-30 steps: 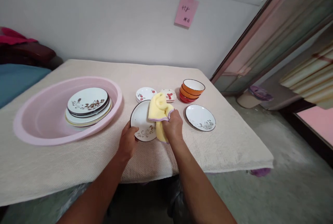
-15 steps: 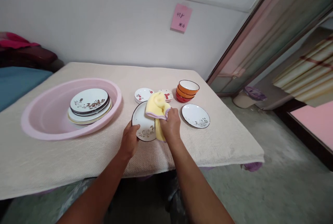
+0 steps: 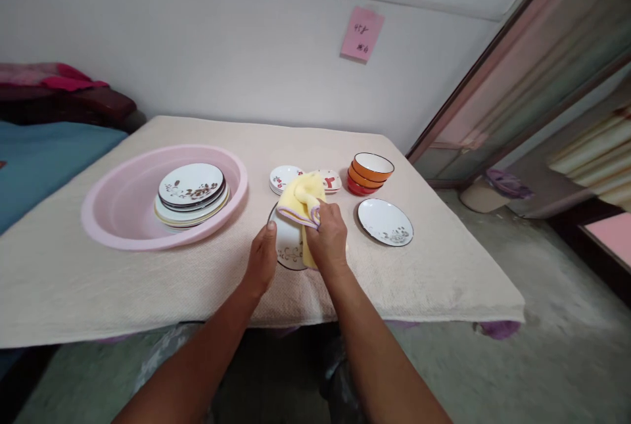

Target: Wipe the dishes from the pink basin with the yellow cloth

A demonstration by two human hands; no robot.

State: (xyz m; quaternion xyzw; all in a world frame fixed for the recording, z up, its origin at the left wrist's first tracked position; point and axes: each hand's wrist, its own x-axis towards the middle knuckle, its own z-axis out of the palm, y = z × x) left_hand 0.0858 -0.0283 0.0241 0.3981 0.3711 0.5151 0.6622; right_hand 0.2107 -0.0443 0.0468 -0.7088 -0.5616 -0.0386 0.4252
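My left hand (image 3: 263, 256) grips the left rim of a white plate (image 3: 290, 240) with a dark edge and a brown floral pattern. In my right hand (image 3: 329, 235) is a bunched yellow cloth (image 3: 302, 199) with purple trim, pressed over the plate's right side, which it partly hides. Behind the cloth are small flowered dishes (image 3: 283, 177) and red-patterned dishes (image 3: 331, 181). Another white plate (image 3: 385, 221) with a grey floral pattern lies to the right of my right hand.
A pink basin (image 3: 116, 227) on the left holds a stack of plates (image 3: 191, 184). Orange and red bowls (image 3: 371, 173) are stacked at the back right. A cream cloth (image 3: 434, 279) covers the table. A pink note (image 3: 362, 35) is on the wall, and a bin (image 3: 478, 194) stands on the floor.
The view has shifted, so things on the table appear farther right. My left hand still grips the plate's left rim, its thumb now more upright; the yellow cloth remains over the plate's right part.
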